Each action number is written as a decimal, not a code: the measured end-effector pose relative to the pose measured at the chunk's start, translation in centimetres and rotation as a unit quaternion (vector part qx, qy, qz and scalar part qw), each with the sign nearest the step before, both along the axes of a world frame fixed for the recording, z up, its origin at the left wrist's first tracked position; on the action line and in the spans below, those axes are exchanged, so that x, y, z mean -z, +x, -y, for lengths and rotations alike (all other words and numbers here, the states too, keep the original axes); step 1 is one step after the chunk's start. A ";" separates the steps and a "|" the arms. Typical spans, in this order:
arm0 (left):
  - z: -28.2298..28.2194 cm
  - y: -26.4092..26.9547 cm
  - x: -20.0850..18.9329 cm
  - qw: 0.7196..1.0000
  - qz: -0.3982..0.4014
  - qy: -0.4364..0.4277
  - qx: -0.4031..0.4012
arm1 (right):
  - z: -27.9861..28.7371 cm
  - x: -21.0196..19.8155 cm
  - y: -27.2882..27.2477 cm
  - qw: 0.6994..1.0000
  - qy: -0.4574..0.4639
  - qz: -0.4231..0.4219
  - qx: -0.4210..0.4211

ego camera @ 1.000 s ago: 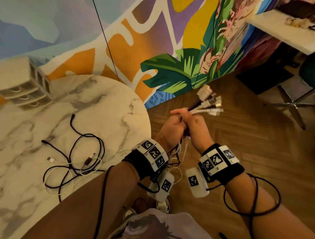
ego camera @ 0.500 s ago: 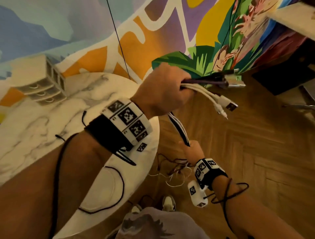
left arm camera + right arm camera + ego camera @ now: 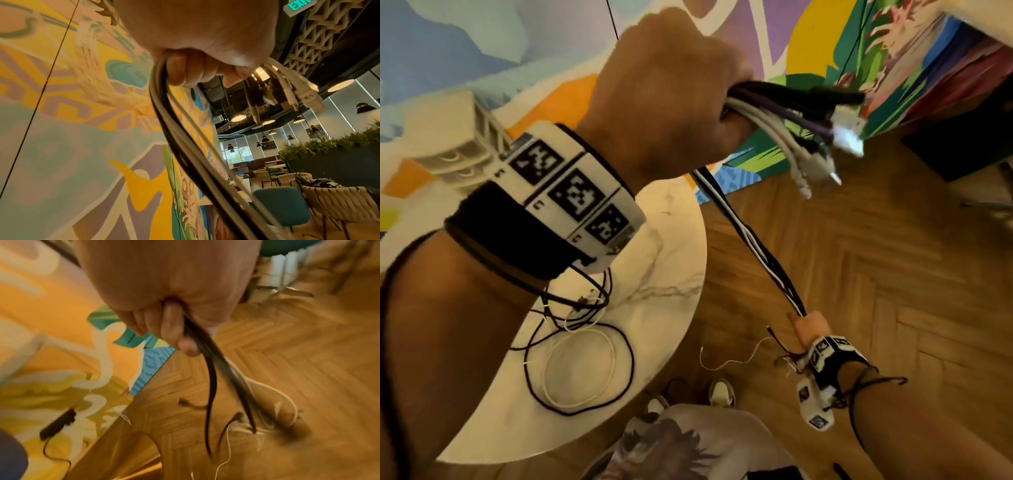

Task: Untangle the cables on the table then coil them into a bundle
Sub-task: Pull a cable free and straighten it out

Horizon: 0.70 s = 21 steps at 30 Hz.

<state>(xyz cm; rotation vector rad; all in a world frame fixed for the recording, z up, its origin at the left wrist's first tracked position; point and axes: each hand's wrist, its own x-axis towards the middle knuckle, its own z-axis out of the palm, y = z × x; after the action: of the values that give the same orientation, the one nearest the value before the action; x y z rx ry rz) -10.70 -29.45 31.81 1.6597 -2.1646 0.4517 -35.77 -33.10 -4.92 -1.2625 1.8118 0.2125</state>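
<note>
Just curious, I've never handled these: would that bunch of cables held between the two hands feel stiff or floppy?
Probably floppy: the cables run straight only where the left hand and right hand hold them. Their loose ends dangle, so likely limp and light.

The left hand is up high, its fingers curled tight in a fist. The right hand is down low, arm stretched out, fingers curled too.

Two hands: the left hand and the right hand. One bunch of cables stretched between them, strands too many to count. One marble table carrying one loose tangle. Two shoes.
</note>
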 end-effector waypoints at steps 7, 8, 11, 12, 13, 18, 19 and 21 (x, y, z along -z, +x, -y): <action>0.1 -0.1 -0.5 0.998 0.032 0.025 -0.041 | -0.8 1.2 -0.4 0.991 0.048 -0.093 -0.087; 0.1 -0.2 -0.6 0.998 0.033 0.021 -0.039 | -0.9 1.0 -0.2 0.987 0.060 -0.110 -0.105; 0.0 -0.8 -0.4 0.999 0.047 0.014 -0.024 | -0.5 0.9 0.2 0.986 0.064 -0.107 -0.110; -0.1 -0.8 -0.4 0.998 0.047 0.019 -0.031 | -0.1 1.2 -0.1 0.987 0.065 -0.096 -0.107; -0.1 -0.6 -0.4 0.998 0.049 0.024 -0.040 | 0.3 2.1 -0.6 0.988 0.068 -0.093 -0.107; -1.0 1.5 -0.7 0.997 0.015 0.007 -0.079 | 1.1 3.0 -4.5 0.989 0.040 -0.103 -0.100; -1.0 1.4 -0.7 0.996 0.009 0.004 -0.084 | 1.1 2.7 -5.0 0.989 0.040 -0.110 -0.094; -1.0 1.0 -0.7 0.996 0.015 0.003 -0.084 | 1.1 2.1 -5.3 0.992 0.033 -0.108 -0.061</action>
<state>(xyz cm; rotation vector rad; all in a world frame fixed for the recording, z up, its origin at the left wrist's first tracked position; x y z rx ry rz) -9.67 -28.41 32.51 1.8568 -2.0573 0.5203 -41.11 -34.22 -6.98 -1.3462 1.8931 0.4889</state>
